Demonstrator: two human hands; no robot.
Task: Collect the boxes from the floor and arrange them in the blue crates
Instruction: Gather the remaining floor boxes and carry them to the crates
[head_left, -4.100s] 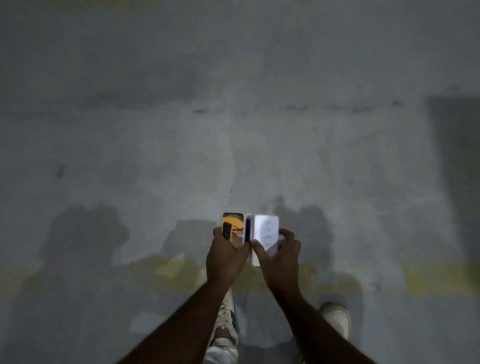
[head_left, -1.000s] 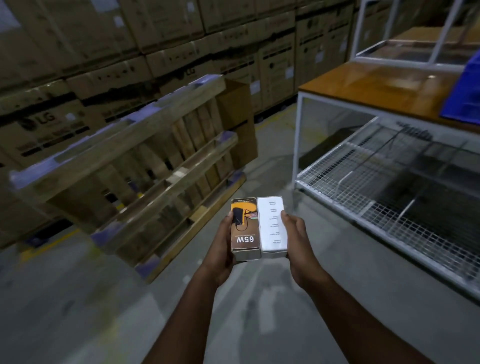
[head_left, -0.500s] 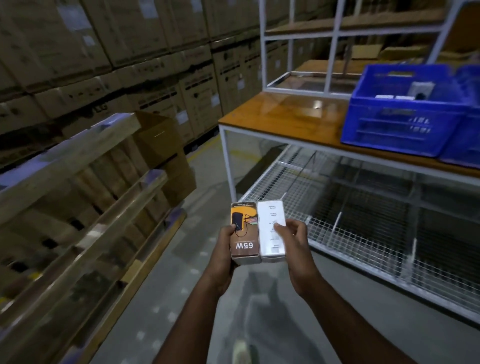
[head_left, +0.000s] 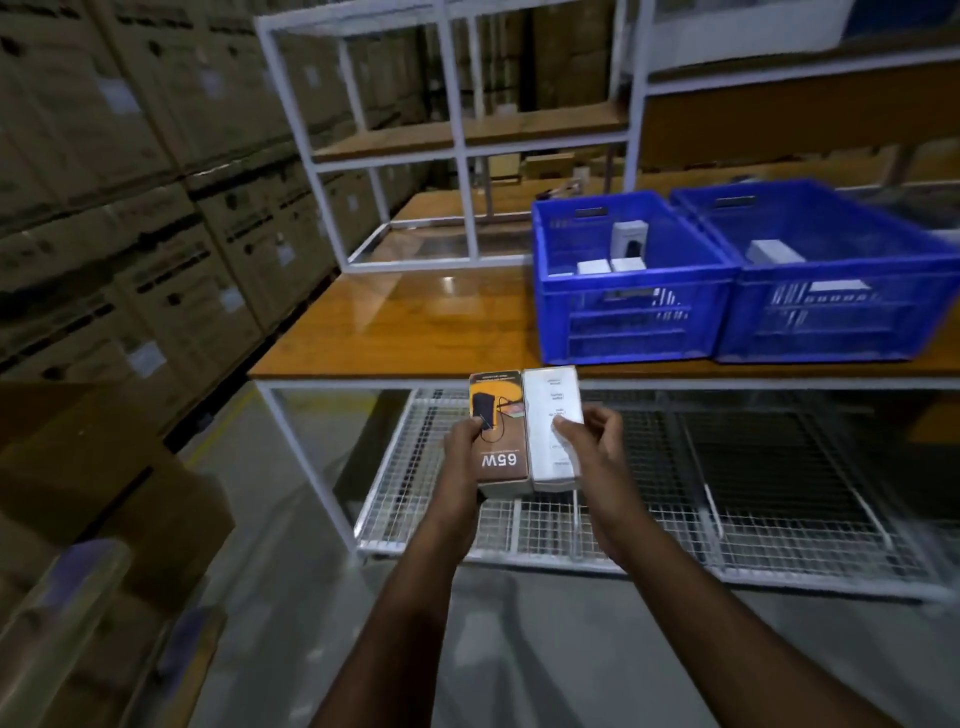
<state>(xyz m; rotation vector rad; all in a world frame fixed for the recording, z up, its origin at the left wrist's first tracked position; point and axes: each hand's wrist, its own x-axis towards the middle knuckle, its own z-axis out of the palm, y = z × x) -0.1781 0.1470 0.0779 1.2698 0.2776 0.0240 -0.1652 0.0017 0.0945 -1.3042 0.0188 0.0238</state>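
Observation:
I hold two small boxes side by side in front of me. My left hand grips the orange-and-brown box marked 65W. My right hand grips the white box next to it. Beyond them, two blue crates stand on the wooden table. The left blue crate holds a few small white boxes. The right blue crate holds a white box. Both hands are below and in front of the table edge.
A white wire-mesh shelf runs under the table. A white metal rack frame stands on the table's back left. Stacked cardboard cartons fill the left wall. A wooden pallet leans at the lower left. Grey floor lies below me.
The view has swung from the floor up and right to the table. The crates have come closer and both are now in view. My hands keep hold of the two boxes.

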